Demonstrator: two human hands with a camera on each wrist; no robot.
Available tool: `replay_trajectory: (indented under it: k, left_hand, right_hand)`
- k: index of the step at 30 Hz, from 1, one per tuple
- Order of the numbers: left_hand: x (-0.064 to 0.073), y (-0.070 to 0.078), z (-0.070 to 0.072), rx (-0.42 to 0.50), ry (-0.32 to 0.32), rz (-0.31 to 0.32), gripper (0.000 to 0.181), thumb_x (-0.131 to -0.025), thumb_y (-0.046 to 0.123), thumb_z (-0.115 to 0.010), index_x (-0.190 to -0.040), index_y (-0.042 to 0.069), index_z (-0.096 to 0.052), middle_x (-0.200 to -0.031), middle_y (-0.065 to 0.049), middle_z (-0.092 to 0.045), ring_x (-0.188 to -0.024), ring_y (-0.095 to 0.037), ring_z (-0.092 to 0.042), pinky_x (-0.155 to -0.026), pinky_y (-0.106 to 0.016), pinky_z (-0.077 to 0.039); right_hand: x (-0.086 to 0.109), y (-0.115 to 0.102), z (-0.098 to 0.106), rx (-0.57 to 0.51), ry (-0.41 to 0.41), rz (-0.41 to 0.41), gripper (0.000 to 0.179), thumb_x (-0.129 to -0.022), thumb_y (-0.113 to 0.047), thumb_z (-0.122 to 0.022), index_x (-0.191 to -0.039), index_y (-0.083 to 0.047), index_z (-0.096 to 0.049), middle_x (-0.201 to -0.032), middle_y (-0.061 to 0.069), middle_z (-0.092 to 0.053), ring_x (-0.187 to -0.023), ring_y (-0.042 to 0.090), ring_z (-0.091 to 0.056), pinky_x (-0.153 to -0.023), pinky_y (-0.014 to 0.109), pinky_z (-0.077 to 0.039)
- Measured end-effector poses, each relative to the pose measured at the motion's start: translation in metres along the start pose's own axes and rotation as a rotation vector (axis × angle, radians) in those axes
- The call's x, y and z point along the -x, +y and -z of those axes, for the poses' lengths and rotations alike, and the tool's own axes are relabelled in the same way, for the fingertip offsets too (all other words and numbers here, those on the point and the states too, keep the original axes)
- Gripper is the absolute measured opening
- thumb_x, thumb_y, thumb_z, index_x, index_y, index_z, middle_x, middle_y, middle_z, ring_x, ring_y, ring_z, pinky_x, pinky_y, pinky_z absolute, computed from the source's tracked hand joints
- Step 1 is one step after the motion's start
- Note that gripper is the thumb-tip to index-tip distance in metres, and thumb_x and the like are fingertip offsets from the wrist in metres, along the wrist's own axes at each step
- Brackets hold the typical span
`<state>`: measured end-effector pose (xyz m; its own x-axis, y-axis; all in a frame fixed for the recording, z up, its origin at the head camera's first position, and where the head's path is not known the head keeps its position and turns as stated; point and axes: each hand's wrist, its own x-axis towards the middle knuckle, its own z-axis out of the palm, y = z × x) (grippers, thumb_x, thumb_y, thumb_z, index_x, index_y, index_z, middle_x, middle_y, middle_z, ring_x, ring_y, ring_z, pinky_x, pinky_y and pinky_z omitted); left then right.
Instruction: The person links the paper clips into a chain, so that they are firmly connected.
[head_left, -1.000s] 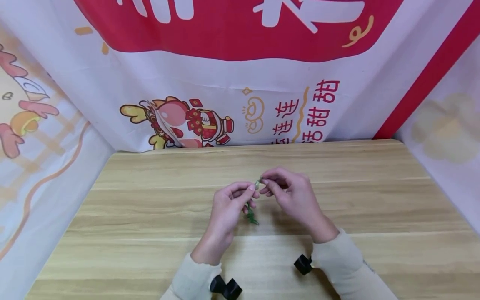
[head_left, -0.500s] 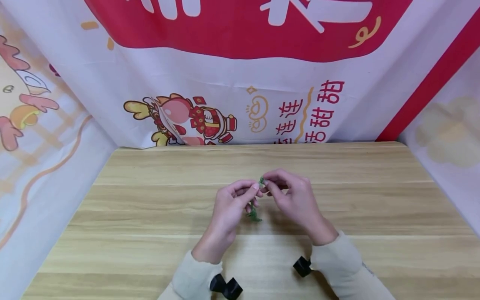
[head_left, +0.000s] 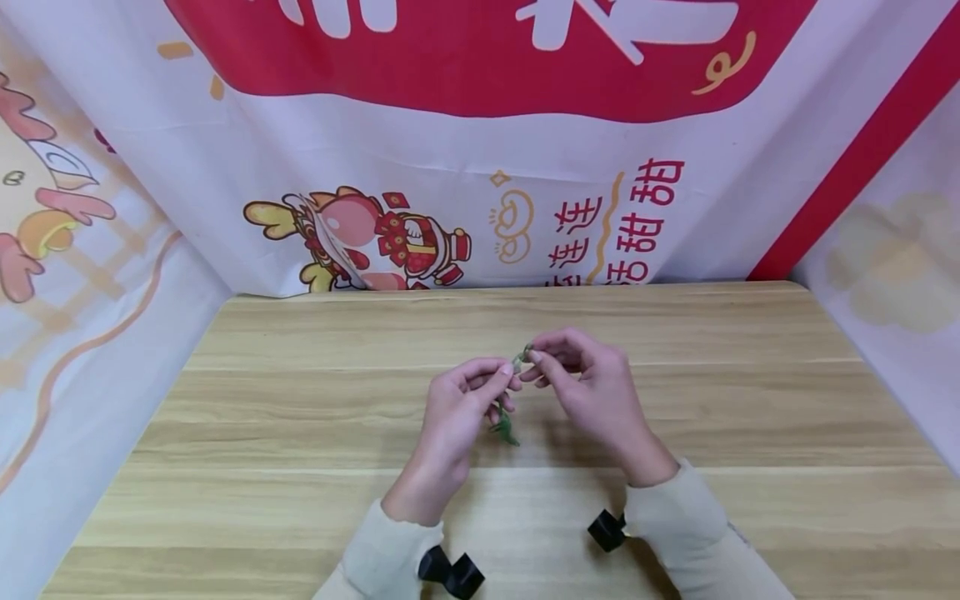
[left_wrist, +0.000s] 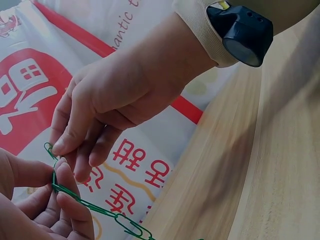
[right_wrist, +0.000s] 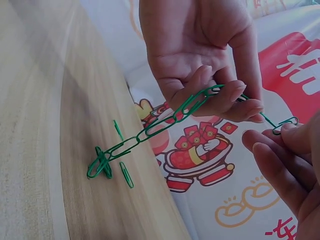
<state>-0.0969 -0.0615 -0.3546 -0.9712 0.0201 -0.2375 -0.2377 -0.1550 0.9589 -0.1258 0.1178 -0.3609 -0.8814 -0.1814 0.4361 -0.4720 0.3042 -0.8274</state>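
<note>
A chain of linked green paper clips (right_wrist: 156, 131) hangs from my left hand (head_left: 453, 417) toward the tabletop. The left thumb and fingertips pinch the chain near its upper end, while other fingers of that hand lie along the links in the right wrist view. Just right of it, my right hand (head_left: 600, 396) pinches the end paper clip (left_wrist: 48, 148) between thumb and index finger. A short stretch of green wire spans the small gap between the two hands. In the head view, the lower links (head_left: 505, 427) show below the left fingers.
Two green paper clips (right_wrist: 126, 175) lie beside the chain's lower end, where several links bunch up. Under the hands is a wood-grain table (head_left: 300, 400). A printed cloth (head_left: 420, 150) hangs behind its back edge. Each sleeve carries a black wrist camera (head_left: 606, 531).
The hands first drew together, then the right fingertips rose slightly up and away from the left, so more of the paper clip shows between them. Both hands keep their pinch.
</note>
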Motion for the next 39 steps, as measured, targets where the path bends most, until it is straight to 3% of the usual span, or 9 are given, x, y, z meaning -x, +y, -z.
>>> replay_trajectory:
  k: [13,33,39]
  left_hand:
    - [0.0,-0.0012,-0.0021,0.044,0.015,0.015,0.019,-0.104,0.016,-0.072,-0.115,0.001,-0.075,-0.093,-0.002,-0.078,-0.075,-0.012,-0.064,-0.063,-0.02,-0.046]
    - [0.0012,-0.001,-0.0031,0.039,0.012,0.067,0.017,-0.104,0.014,-0.071,-0.116,0.005,-0.076,-0.097,-0.003,-0.078,-0.078,-0.014,-0.064,-0.065,-0.022,-0.047]
    - [0.0007,-0.0019,-0.0038,0.053,0.009,0.058,0.017,-0.104,0.014,-0.07,-0.116,0.004,-0.076,-0.095,-0.002,-0.078,-0.076,-0.014,-0.063,-0.063,-0.022,-0.046]
  right_hand:
    - [0.0009,0.0043,-0.0015,0.137,-0.004,0.183,0.01,-0.097,0.003,-0.075,-0.104,-0.003,-0.075,-0.092,0.006,-0.083,-0.079,0.015,-0.079,-0.069,0.023,-0.064]
    - [0.0006,0.0051,-0.0002,0.133,0.037,0.211,0.008,-0.095,0.002,-0.078,-0.102,-0.002,-0.076,-0.089,0.006,-0.083,-0.077,0.015,-0.08,-0.074,0.019,-0.063]
    - [0.0009,0.0053,0.0007,0.14,0.036,0.225,0.009,-0.095,0.002,-0.078,-0.102,-0.002,-0.076,-0.09,0.006,-0.083,-0.077,0.015,-0.08,-0.069,0.017,-0.062]
